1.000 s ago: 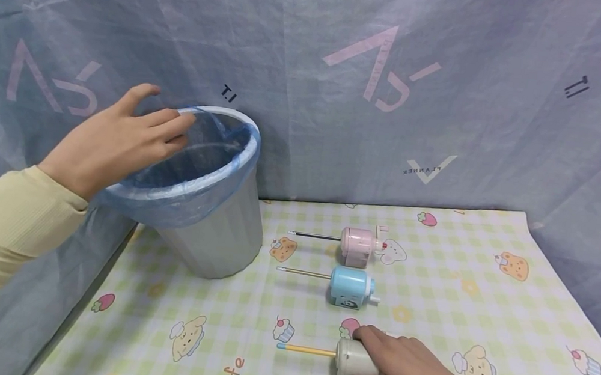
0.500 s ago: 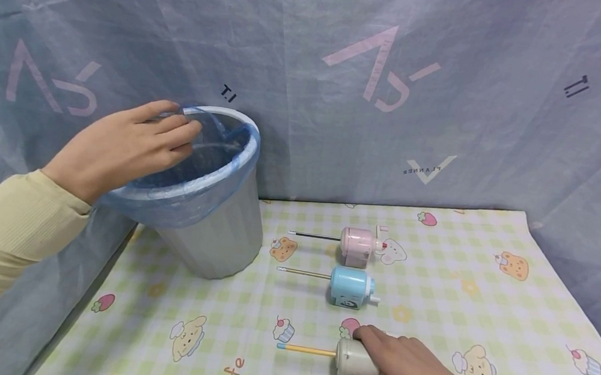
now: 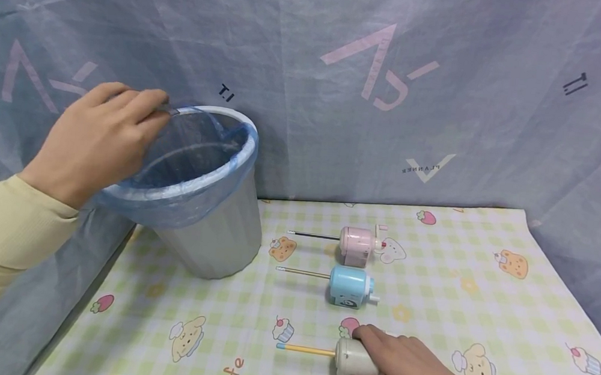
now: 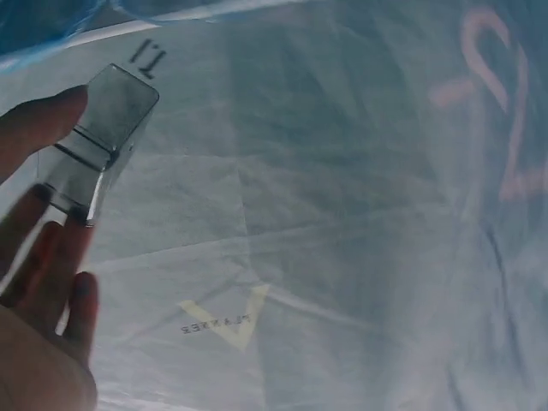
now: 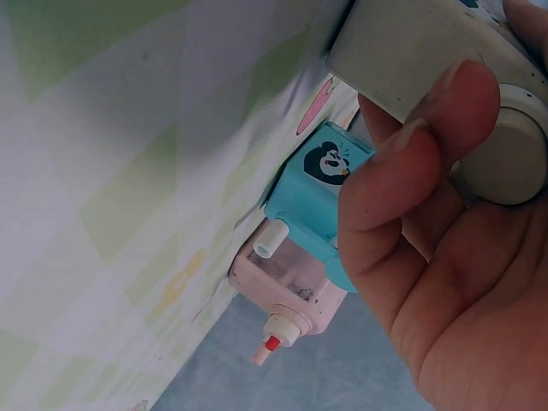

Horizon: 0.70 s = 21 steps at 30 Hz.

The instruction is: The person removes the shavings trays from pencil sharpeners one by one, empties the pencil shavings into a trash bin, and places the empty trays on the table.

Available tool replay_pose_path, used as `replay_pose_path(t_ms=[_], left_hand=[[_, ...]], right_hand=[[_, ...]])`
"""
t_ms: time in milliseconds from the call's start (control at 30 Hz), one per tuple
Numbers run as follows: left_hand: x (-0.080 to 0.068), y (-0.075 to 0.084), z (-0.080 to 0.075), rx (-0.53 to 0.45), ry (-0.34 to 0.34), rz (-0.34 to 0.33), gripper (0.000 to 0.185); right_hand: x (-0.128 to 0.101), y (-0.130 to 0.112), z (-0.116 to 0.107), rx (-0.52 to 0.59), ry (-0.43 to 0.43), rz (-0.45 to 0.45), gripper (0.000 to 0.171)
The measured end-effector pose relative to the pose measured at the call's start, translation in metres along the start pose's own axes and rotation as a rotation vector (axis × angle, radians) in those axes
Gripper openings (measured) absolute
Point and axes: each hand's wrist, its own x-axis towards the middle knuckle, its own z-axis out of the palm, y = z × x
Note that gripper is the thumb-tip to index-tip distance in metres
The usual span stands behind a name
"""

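Note:
My left hand (image 3: 96, 134) hovers at the left rim of a grey bin (image 3: 209, 233) lined with a blue bag, and pinches a small clear plastic tray (image 3: 165, 109). The left wrist view shows the clear tray (image 4: 96, 141) between the fingers of the left hand (image 4: 43, 342), against the blue cloth wall. My right hand (image 3: 408, 370) grips a beige pencil sharpener (image 3: 351, 358) lying on the checked tablecloth, with a yellow pencil (image 3: 306, 350) stuck in its left end. In the right wrist view the right hand (image 5: 428, 257) has its thumb over the beige sharpener (image 5: 411, 51).
A blue sharpener (image 3: 349, 287) and a pink sharpener (image 3: 357, 246) lie behind the beige one, each with a pencil pointing left. Both show in the right wrist view, the blue sharpener (image 5: 321, 184) and the pink sharpener (image 5: 282, 295). Blue cloth walls the table at the back and sides.
My left hand has drawn back to the left from over the bin's opening to its rim, fingers curling more round the clear tray. The right hand has stayed still.

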Motion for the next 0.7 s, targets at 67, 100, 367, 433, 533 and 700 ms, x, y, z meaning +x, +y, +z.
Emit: replay_pose_path(t_ms=[67, 100, 367, 433, 533, 700], left_hand=[[-0.001, 0.002, -0.003, -0.058, 0.013, -0.116, 0.025], [-0.002, 0.004, -0.005, -0.089, 0.008, -0.184, 0.032], [-0.004, 0.013, -0.023, -0.345, -0.049, -0.607, 0.054], [-0.006, 0.014, -0.024, -0.371, -0.046, -0.642, 0.052], [-0.009, 0.016, -0.025, -0.415, -0.077, -0.738, 0.05], [-0.012, 0.017, -0.026, -0.441, -0.187, -0.917, 0.052]], right_hand=[[0.0, 0.001, 0.0, 0.012, -0.017, 0.008, 0.05], [0.0, 0.001, 0.0, 0.016, -0.021, 0.009, 0.05], [0.002, 0.0, -0.001, 0.024, -0.058, 0.045, 0.053], [0.003, 0.0, -0.001, 0.027, -0.061, 0.047, 0.054], [0.003, 0.0, -0.002, 0.024, -0.059, 0.05, 0.054], [0.004, -0.001, -0.002, 0.024, -0.064, 0.054, 0.055]])
